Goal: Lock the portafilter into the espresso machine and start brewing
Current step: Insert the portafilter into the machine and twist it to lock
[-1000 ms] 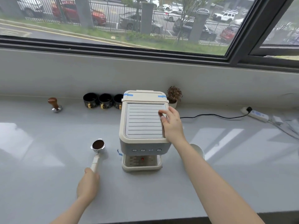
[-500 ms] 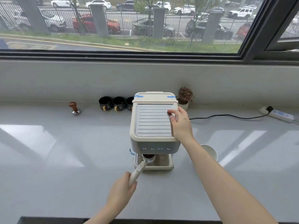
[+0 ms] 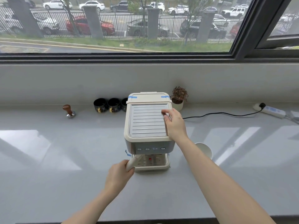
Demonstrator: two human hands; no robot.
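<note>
Portafilter [image 3: 135, 160] now under espresso machine [image 3: 148, 123], left hand [image 3: 119, 175] gripping handle

The espresso machine [image 3: 148, 122] is the landmark here; the portafilter [image 3: 135, 160] shows only its pale handle, its basket end hidden beneath the machine's overhanging front, so whether it is seated there cannot be told; the left hand [image 3: 119, 176] closes round the handle's near end and covers it; the right hand [image 3: 175, 123] hides the machine's right top edge; the third black cup [image 3: 124, 103] is half hidden behind the machine's back left corner; the white cup [image 3: 204, 150] to the machine's right is partly covered by the right forearm; the button markings on the machine's front are too small to read; both forearms are cut off by the lower edge.
</note>
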